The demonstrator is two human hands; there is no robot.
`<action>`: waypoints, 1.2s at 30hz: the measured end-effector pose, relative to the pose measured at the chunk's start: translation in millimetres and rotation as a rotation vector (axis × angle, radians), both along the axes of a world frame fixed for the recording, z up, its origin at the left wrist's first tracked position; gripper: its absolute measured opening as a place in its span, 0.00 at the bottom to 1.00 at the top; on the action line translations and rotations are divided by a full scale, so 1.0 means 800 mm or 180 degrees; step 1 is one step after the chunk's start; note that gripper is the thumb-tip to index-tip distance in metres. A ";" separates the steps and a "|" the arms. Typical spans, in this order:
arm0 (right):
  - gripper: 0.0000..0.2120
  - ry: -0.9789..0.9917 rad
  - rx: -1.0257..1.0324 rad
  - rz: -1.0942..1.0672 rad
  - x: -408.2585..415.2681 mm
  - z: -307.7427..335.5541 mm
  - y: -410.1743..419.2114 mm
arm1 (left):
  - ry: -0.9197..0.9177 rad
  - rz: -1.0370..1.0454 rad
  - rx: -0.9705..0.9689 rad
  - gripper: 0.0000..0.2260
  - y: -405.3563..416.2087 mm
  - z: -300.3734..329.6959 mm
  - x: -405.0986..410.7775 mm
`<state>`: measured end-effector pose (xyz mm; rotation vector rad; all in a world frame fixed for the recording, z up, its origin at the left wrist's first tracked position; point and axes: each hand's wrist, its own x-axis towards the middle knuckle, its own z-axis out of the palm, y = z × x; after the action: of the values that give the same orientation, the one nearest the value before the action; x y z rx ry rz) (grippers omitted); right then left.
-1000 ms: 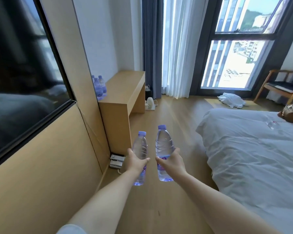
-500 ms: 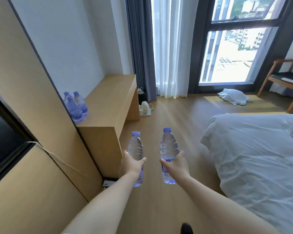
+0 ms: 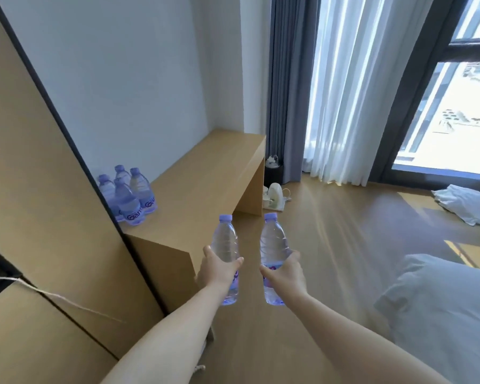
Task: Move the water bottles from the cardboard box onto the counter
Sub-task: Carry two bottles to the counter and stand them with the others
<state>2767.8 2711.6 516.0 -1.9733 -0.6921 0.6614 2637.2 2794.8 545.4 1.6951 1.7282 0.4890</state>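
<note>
Both arms are extended forward over the wooden floor. The left hand is wrapped around the middle of a clear water bottle with a purple cap, thumb on the right side of the body, bottle held upright. The right hand grips a second bottle of the same kind around its lower half, across the label, also upright. The two bottles are side by side, near one another but apart, both held in the air just to the right of the near end of the counter and not resting on anything. On the counter, at its near left corner against the wall panel, a group of bottles stands upright, packed close together; four caps can be counted. The rest of the counter top runs away toward the far wall. A white kettle sits on the floor beyond the far end of the counter, in front of the grey curtain. A bed with pale bedding occupies the near right, and a crumpled white cloth lies on the floor by the window. The cardboard box is not in view.
</note>
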 end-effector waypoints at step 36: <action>0.29 0.0965 -0.0601 0.3689 -0.023 -0.055 0.684 | -0.2089 0.2498 -0.0168 0.24 0.484 -0.077 -0.063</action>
<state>2749.7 3258.6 472.2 -1.4192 -1.6168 1.7017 2587.1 3181.7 483.6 0.6199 1.7885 1.1755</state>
